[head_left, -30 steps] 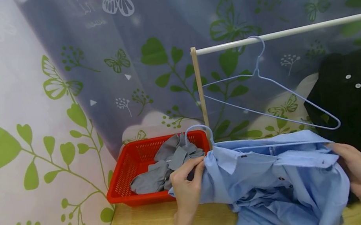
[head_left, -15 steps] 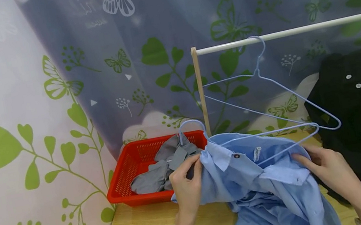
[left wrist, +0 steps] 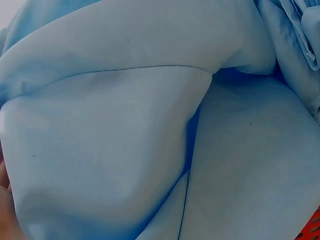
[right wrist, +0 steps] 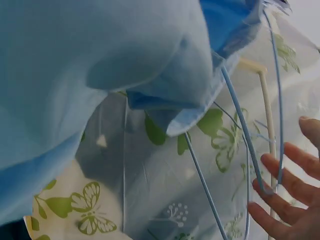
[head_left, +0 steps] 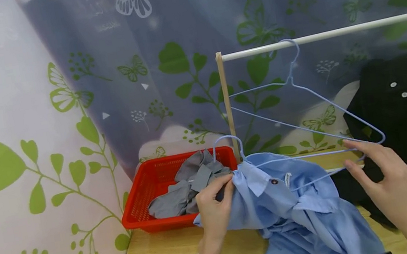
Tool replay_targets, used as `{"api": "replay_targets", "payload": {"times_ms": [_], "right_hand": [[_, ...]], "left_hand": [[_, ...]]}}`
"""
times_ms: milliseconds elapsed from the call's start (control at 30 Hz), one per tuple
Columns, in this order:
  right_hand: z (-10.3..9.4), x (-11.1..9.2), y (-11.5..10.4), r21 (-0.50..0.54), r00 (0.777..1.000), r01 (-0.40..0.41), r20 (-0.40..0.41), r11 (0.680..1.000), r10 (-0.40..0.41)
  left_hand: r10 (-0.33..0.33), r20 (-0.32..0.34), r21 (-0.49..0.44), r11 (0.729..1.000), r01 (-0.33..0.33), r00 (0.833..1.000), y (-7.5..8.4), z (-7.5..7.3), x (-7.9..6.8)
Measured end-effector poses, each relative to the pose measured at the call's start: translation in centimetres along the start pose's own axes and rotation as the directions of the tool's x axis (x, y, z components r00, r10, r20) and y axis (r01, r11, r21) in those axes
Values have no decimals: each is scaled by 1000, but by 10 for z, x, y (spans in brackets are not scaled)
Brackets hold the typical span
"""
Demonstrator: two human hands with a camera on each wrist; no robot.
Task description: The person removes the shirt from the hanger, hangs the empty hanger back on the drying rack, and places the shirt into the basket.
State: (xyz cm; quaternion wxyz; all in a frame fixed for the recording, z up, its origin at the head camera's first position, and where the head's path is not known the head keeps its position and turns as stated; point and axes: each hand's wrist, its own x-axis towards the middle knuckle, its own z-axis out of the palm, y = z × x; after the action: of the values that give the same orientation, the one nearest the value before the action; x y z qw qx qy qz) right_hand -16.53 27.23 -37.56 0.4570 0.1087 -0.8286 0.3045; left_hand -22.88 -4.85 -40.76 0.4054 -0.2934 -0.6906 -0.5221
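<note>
A light blue button-up shirt [head_left: 281,204] hangs bunched above the wooden table, its collar at the upper left. My left hand [head_left: 214,210] pinches the cloth by the collar, just below the hook of a blue hanger [head_left: 305,156]. One hanger arm is inside the shirt; the other sticks out to the right, outside the cloth. My right hand [head_left: 396,189] is at that bare end, thumb and fingers spread around it. In the right wrist view, the fingers [right wrist: 282,205] look fairly straight beside the hanger tip. Shirt cloth [left wrist: 105,145] fills most of the left wrist view.
A red basket [head_left: 132,206] with grey clothes [head_left: 175,199] stands behind the left hand. Above, a white rail [head_left: 333,34] on a wooden post [head_left: 227,105] carries a bare blue hanger [head_left: 328,101]. A black buttoned garment [head_left: 383,115] hangs at the right.
My right hand has let go of the shirt's right side and moved to the hanger's end. That side has slid down and left, baring the hanger arm. My left hand keeps its pinch.
</note>
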Motion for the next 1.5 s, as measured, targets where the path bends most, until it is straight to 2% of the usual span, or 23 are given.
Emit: {"api": "replay_targets", "payload": {"times_ms": [133,233,500,733,967,1133,1233,1367,1500], "right_hand": [[9,4,-6,-23,992,123,-8,992,-123],[17,8,-12,-19,978,209,4,978,-209],[34,14,-26,-6,944,325,65,946,-324],[33,14,-31,-21,949,306,85,952,-303],[24,19,-30,-38,960,280,8,959,-280],[11,23,-23,-25,968,249,-38,968,-250],[0,26,-19,-40,973,226,-31,973,-227],[-14,28,-14,-93,983,175,-31,980,-179],[-27,30,-5,-112,991,111,-68,987,-119]], "left_hand": [[5,50,-1,1000,-5,999,3,4,0],[14,72,1,1000,-14,997,5,6,-1],[51,128,-3,999,-51,990,5,10,-2],[50,136,1,999,-50,990,5,10,-4],[54,145,-26,998,-50,988,5,8,-3],[101,139,-36,995,-97,985,3,4,0],[121,134,-34,992,-118,984,1,1,3],[107,120,-48,994,-102,987,-1,-6,5],[91,87,-51,995,-87,992,-6,-14,8]]}}
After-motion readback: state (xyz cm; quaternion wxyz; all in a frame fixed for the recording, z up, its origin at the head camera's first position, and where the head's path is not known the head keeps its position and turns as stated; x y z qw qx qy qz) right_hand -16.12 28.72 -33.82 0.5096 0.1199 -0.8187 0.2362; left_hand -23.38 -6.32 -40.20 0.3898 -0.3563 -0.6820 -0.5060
